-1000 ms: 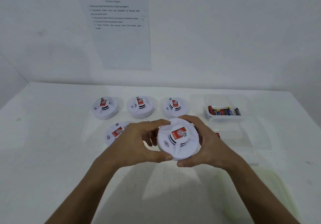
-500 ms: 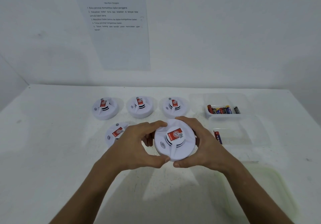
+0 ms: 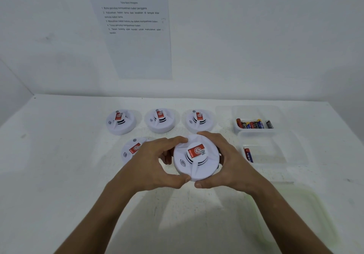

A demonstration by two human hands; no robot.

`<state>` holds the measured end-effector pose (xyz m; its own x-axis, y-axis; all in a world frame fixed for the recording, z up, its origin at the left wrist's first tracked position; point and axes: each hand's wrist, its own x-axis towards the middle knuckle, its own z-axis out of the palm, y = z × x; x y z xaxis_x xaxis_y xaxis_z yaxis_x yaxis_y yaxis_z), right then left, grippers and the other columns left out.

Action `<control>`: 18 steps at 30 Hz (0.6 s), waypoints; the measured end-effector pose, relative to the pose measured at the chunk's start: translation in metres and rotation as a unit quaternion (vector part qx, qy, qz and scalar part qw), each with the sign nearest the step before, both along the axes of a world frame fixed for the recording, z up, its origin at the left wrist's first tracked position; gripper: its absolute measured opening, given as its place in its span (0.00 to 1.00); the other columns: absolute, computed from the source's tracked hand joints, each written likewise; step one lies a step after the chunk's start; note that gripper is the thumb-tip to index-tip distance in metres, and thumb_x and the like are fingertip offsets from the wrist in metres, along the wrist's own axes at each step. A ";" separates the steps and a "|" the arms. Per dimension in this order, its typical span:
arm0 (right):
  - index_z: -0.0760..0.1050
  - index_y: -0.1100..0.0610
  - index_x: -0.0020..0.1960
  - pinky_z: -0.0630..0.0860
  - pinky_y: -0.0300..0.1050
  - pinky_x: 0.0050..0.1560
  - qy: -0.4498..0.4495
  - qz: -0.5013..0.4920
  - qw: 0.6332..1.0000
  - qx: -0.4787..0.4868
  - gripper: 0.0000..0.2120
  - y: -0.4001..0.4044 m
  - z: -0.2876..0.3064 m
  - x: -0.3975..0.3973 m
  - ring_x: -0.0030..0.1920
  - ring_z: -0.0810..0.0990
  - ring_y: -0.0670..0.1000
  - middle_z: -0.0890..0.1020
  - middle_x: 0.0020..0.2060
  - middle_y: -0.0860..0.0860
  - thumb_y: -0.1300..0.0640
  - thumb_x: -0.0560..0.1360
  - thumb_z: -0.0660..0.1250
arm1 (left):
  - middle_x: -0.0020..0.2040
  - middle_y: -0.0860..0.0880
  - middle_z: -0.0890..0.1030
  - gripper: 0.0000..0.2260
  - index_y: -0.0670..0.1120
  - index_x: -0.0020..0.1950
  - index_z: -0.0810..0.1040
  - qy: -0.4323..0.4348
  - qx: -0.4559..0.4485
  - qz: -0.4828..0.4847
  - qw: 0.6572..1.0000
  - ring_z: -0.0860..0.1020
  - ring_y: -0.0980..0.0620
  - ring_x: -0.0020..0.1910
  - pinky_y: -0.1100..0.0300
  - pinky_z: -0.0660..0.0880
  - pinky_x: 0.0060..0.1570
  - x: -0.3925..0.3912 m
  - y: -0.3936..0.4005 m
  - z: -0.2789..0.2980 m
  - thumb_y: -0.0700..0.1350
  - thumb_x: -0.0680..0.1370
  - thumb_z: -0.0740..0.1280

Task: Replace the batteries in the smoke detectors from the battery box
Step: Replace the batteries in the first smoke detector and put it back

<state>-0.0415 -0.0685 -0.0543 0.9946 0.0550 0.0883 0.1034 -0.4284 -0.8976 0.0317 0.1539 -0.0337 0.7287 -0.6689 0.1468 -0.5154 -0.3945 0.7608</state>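
Observation:
A round white smoke detector (image 3: 197, 158) with a red label is held face up above the table between both hands. My left hand (image 3: 151, 167) grips its left rim with thumb and fingers. My right hand (image 3: 226, 163) wraps its right rim. Three more detectors stand in a back row: one at the left (image 3: 120, 121), one in the middle (image 3: 160, 120), one at the right (image 3: 199, 120). Another detector (image 3: 131, 150) lies partly hidden behind my left hand. A clear battery box (image 3: 254, 124) at the back right holds several batteries.
A second clear box (image 3: 275, 151) in front of the battery box holds one red-and-blue battery (image 3: 248, 154). A clear lid (image 3: 291, 214) lies at the front right of the white table. A printed instruction sheet (image 3: 136, 29) hangs on the wall.
The held detector has shifted a little to the left and turned slightly in my hands, so the battery in the near box now shows. Both hands keep their grip.

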 end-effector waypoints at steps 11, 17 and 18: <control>0.65 0.49 0.72 0.74 0.45 0.66 0.001 0.003 1.000 -0.007 0.48 -0.001 0.001 0.000 0.67 0.74 0.46 0.74 0.66 0.45 0.57 0.57 0.85 | 0.48 0.62 0.81 0.32 0.60 0.65 0.74 0.006 -0.013 -0.007 1.000 0.78 0.52 0.45 0.58 0.80 0.45 0.000 0.000 0.000 0.60 0.62 0.75; 0.65 0.48 0.73 0.76 0.47 0.65 0.005 -0.004 1.000 0.004 0.50 -0.003 0.001 0.000 0.67 0.73 0.47 0.74 0.67 0.45 0.58 0.57 0.85 | 0.52 0.62 0.80 0.36 0.60 0.69 0.70 0.022 -0.028 -0.018 0.999 0.79 0.54 0.49 0.65 0.78 0.45 -0.001 -0.002 -0.002 0.59 0.63 0.77; 0.64 0.48 0.73 0.76 0.48 0.65 0.012 -0.001 1.000 0.008 0.50 -0.002 0.002 0.000 0.67 0.73 0.47 0.74 0.67 0.45 0.57 0.57 0.85 | 0.51 0.63 0.80 0.37 0.61 0.70 0.68 0.024 -0.027 -0.016 0.999 0.79 0.55 0.50 0.66 0.77 0.45 -0.001 -0.002 -0.002 0.59 0.62 0.77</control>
<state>-0.0413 -0.0705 -0.0525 0.9965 0.0511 0.0656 0.0809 -0.4134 -0.9069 0.0311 0.1517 -0.0360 0.7148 -0.6833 0.1486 -0.4891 -0.3366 0.8047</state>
